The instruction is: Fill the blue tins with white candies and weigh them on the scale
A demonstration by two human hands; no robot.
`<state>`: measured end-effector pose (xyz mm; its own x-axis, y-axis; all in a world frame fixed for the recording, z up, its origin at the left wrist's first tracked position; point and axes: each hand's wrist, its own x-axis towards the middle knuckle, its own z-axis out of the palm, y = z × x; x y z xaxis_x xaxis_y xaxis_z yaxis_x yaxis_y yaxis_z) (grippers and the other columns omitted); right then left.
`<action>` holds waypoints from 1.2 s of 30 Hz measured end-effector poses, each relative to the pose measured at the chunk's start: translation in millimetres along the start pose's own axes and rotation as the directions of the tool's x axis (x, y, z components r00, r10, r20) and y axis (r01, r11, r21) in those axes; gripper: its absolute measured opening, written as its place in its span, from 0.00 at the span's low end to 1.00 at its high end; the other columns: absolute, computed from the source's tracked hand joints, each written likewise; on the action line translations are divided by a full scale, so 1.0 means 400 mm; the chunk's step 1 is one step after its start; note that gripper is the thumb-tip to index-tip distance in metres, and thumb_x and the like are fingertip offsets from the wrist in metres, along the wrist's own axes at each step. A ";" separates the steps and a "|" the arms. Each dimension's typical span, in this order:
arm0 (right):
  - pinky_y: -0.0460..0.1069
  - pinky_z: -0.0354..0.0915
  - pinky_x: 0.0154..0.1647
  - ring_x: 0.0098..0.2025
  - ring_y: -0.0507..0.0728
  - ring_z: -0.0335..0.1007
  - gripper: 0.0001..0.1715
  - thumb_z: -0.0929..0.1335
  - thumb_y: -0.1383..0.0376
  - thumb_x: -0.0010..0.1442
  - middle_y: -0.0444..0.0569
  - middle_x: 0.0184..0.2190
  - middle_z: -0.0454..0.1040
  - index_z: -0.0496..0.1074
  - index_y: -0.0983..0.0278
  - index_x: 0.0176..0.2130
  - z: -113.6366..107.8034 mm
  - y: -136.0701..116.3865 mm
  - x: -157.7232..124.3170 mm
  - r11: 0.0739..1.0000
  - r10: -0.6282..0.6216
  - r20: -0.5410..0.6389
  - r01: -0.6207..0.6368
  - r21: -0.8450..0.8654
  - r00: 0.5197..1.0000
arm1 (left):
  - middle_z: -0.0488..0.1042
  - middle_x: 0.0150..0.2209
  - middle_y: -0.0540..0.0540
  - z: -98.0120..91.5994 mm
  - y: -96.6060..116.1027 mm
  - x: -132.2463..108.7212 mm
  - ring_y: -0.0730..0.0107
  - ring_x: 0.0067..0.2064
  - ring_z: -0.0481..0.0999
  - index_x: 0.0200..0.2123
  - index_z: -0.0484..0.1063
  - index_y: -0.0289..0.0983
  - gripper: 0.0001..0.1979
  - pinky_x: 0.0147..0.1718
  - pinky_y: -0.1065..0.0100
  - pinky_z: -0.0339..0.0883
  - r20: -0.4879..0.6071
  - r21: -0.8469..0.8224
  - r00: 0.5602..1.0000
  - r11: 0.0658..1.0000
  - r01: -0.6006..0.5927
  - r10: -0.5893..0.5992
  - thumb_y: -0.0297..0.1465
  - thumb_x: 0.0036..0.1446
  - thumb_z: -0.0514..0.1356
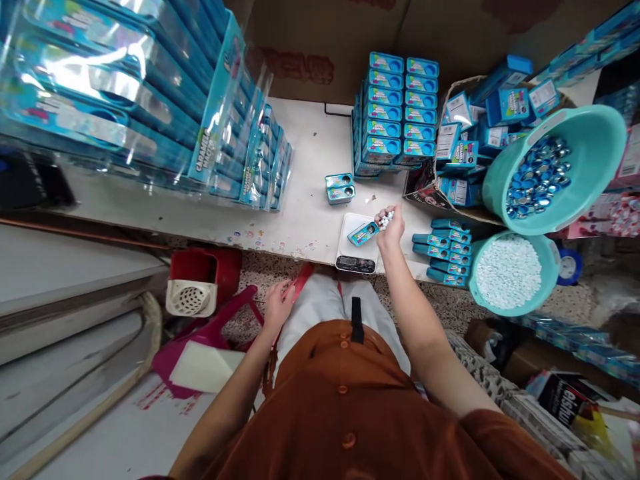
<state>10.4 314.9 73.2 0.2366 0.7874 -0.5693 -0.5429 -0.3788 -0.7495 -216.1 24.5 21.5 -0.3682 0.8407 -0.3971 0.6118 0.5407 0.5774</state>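
My right hand (393,230) is cupped around several small white candies (386,220), held beside the digital scale (361,255). On the scale's white plate a small blue tin (363,234) lies at a slant, its round opening close to my fingers. My left hand (279,305) rests beside my left thigh, near a red strip (301,280), fingers loosely extended and holding nothing that I can see. Behind the scale stand two blue tins (340,189) side by side. To the right of my right hand are rows of blue tins (443,252).
At right, a turquoise basin (595,167) holds shiny blue lids and a lower turquoise tub (553,273) holds white candies. Blue tins are stacked (384,147) at the back. A carton (430,190) holds blue boxes; wrapped blue packs (165,100) stand left.
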 end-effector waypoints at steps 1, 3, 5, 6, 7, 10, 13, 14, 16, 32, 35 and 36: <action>0.42 0.59 0.17 0.17 0.46 0.59 0.26 0.61 0.45 0.61 0.37 0.16 0.60 0.58 0.61 0.23 0.000 0.005 -0.003 1.000 -0.021 0.003 0.021 -0.021 1.000 | 0.74 0.46 0.40 0.000 -0.003 0.001 0.55 0.50 0.70 0.45 0.71 0.37 0.17 0.54 0.54 0.61 0.001 0.000 1.000 1.000 0.003 -0.003 0.40 0.59 0.52; 0.42 0.59 0.18 0.16 0.47 0.59 0.26 0.61 0.45 0.60 0.37 0.14 0.59 0.58 0.61 0.23 0.001 0.013 -0.006 0.996 -0.058 0.001 0.058 -0.069 0.998 | 0.74 0.46 0.40 0.001 -0.011 0.001 0.55 0.50 0.70 0.45 0.71 0.37 0.18 0.54 0.54 0.60 0.003 0.001 1.000 1.000 0.010 -0.010 0.41 0.59 0.51; 0.43 0.61 0.19 0.16 0.47 0.61 0.26 0.61 0.45 0.60 0.36 0.14 0.59 0.58 0.61 0.23 0.002 0.020 -0.008 0.989 -0.089 -0.007 0.088 -0.120 0.996 | 0.74 0.46 0.39 0.002 -0.020 0.000 0.55 0.50 0.69 0.45 0.71 0.36 0.18 0.54 0.54 0.60 0.007 0.000 1.000 1.000 0.016 -0.016 0.41 0.59 0.51; 0.43 0.62 0.20 0.17 0.47 0.62 0.26 0.61 0.45 0.60 0.36 0.14 0.60 0.59 0.61 0.23 0.003 0.022 -0.009 0.985 -0.101 -0.013 0.098 -0.143 0.995 | 0.74 0.46 0.39 0.003 -0.025 -0.001 0.55 0.50 0.69 0.45 0.72 0.36 0.18 0.54 0.54 0.60 0.006 -0.002 1.000 1.000 0.020 -0.020 0.40 0.59 0.52; 0.43 0.63 0.21 0.17 0.48 0.63 0.26 0.61 0.45 0.60 0.37 0.14 0.60 0.59 0.61 0.23 0.004 0.024 -0.009 0.981 -0.110 -0.018 0.106 -0.161 0.994 | 0.74 0.46 0.39 0.003 -0.029 -0.002 0.55 0.50 0.69 0.45 0.72 0.36 0.18 0.54 0.54 0.60 0.004 -0.006 1.000 1.000 0.023 -0.023 0.40 0.59 0.52; 0.44 0.65 0.23 0.18 0.48 0.64 0.26 0.60 0.44 0.60 0.37 0.15 0.62 0.59 0.61 0.24 0.008 0.029 -0.012 0.973 -0.137 -0.023 0.130 -0.188 0.990 | 0.74 0.46 0.39 -0.001 -0.038 -0.004 0.55 0.50 0.70 0.45 0.72 0.36 0.18 0.54 0.55 0.61 -0.002 -0.025 0.999 0.999 0.035 -0.035 0.40 0.59 0.52; 0.43 0.65 0.22 0.18 0.48 0.64 0.25 0.60 0.45 0.60 0.37 0.15 0.62 0.60 0.61 0.25 0.012 0.031 -0.016 0.969 -0.170 -0.025 0.163 -0.187 0.985 | 0.74 0.46 0.39 -0.007 -0.040 -0.003 0.55 0.50 0.70 0.45 0.72 0.36 0.18 0.53 0.55 0.62 -0.001 -0.041 0.998 0.997 0.060 -0.060 0.40 0.59 0.52; 0.43 0.65 0.22 0.18 0.47 0.63 0.25 0.60 0.45 0.60 0.37 0.15 0.61 0.60 0.61 0.25 0.013 0.032 -0.018 0.968 -0.181 -0.027 0.173 -0.182 0.983 | 0.74 0.45 0.39 -0.010 -0.040 -0.002 0.55 0.50 0.70 0.45 0.72 0.37 0.18 0.53 0.55 0.62 -0.004 -0.042 0.998 0.997 0.070 -0.070 0.40 0.59 0.52; 0.43 0.64 0.22 0.18 0.47 0.62 0.24 0.60 0.46 0.61 0.36 0.16 0.61 0.59 0.61 0.25 0.013 0.032 -0.020 0.966 -0.200 -0.029 0.192 -0.174 0.979 | 0.74 0.45 0.39 -0.013 -0.039 0.001 0.55 0.50 0.71 0.45 0.72 0.37 0.17 0.53 0.55 0.62 -0.005 -0.043 0.997 0.996 0.081 -0.081 0.40 0.59 0.52; 0.41 0.54 0.15 0.15 0.46 0.50 0.24 0.58 0.46 0.62 0.35 0.16 0.48 0.53 0.59 0.24 0.024 0.041 -0.020 0.931 -0.300 -0.072 0.276 -0.238 0.951 | 0.74 0.45 0.40 -0.001 -0.038 0.007 0.56 0.50 0.70 0.44 0.73 0.37 0.18 0.54 0.53 0.62 0.001 -0.092 0.993 0.989 0.116 -0.116 0.41 0.58 0.52; 0.41 0.52 0.14 0.15 0.46 0.48 0.25 0.58 0.45 0.62 0.35 0.17 0.46 0.52 0.59 0.24 0.020 0.036 -0.015 0.934 -0.294 -0.081 0.268 -0.238 0.952 | 0.74 0.45 0.40 -0.001 -0.038 0.006 0.56 0.50 0.71 0.44 0.73 0.37 0.18 0.54 0.54 0.63 -0.001 -0.098 0.992 0.987 0.126 -0.127 0.41 0.58 0.53; 0.42 0.51 0.14 0.15 0.46 0.47 0.25 0.57 0.45 0.62 0.35 0.17 0.46 0.52 0.59 0.24 0.018 0.033 -0.014 0.938 -0.285 -0.086 0.259 -0.231 0.955 | 0.75 0.45 0.40 -0.001 -0.038 0.006 0.56 0.50 0.71 0.44 0.73 0.37 0.18 0.54 0.54 0.63 -0.001 -0.099 0.992 0.987 0.126 -0.127 0.41 0.57 0.53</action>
<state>-3.9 309.1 69.0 0.4501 0.8176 -0.3591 -0.2616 -0.2638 -0.9284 -226.5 18.4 11.9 -0.4431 0.7655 -0.4665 0.4880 0.6425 0.5909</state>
